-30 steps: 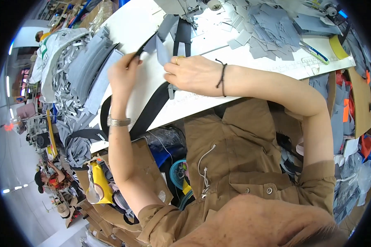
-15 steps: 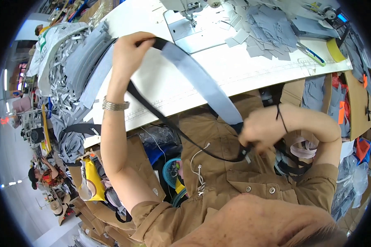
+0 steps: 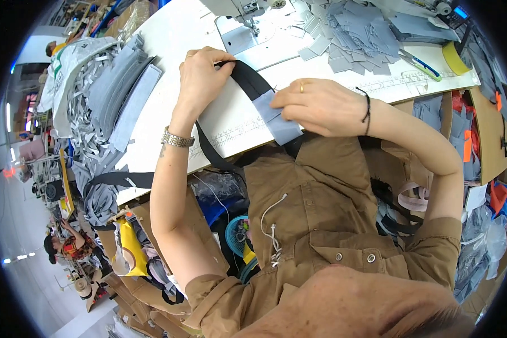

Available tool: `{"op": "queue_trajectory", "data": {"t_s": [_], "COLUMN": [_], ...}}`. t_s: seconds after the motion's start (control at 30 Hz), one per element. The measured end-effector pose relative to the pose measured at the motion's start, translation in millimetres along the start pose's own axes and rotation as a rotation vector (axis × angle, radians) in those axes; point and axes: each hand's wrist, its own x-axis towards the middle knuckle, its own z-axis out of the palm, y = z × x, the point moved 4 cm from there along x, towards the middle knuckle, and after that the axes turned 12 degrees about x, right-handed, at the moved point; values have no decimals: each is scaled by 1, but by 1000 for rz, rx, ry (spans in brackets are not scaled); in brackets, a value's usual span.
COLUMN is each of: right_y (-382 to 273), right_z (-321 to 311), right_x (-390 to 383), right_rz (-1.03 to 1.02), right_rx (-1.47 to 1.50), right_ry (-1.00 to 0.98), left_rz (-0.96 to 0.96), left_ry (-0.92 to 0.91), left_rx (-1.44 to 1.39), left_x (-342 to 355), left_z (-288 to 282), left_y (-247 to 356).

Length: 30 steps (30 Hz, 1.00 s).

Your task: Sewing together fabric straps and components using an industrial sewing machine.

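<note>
My left hand (image 3: 207, 79) grips a long black strap (image 3: 244, 77) at the white table's front half, below the sewing machine (image 3: 248, 28). The strap also hangs in a loop over the table's front edge. My right hand (image 3: 321, 108) pinches a pale blue-grey fabric piece (image 3: 276, 124) lying over the strap, to the right of my left hand. The far end of that strap is hidden behind the table edge and my lap.
Stacked grey strips (image 3: 118, 90) and scraps lie left on the table (image 3: 174, 50). Grey cut pieces (image 3: 355, 39), scissors (image 3: 419, 63) and yellow tape (image 3: 455, 59) lie at the right. Cardboard boxes (image 3: 484, 141) stand beside me. A co-worker (image 3: 67, 246) is at far left.
Since half a second ago, my right hand has come up from my lap to the table with the strap and grey piece. My left hand has shifted slightly right.
</note>
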Motion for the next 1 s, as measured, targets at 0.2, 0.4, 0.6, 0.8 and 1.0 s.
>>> {"op": "queue_trajectory", "data": {"t_s": [0.2, 0.4, 0.6, 0.8, 1.0], "right_y": [-26, -15, 10, 61, 78], "right_z": [1, 11, -5, -19, -24], "right_x": [-18, -5, 18, 43, 36], "right_rz": [-63, -177, -212, -206, -197], "right_rx": [-346, -320, -302, -352, -432], "right_ry": [-17, 165, 71, 45, 184], "left_rz": [125, 487, 382, 335, 349], "left_ry": [238, 288, 258, 222, 221], "left_rx": [178, 124, 226, 316, 264], "left_x": [-10, -54, -34, 18, 38], "left_z": [-3, -6, 5, 18, 28], "left_y": [22, 70, 52, 32, 25]}}
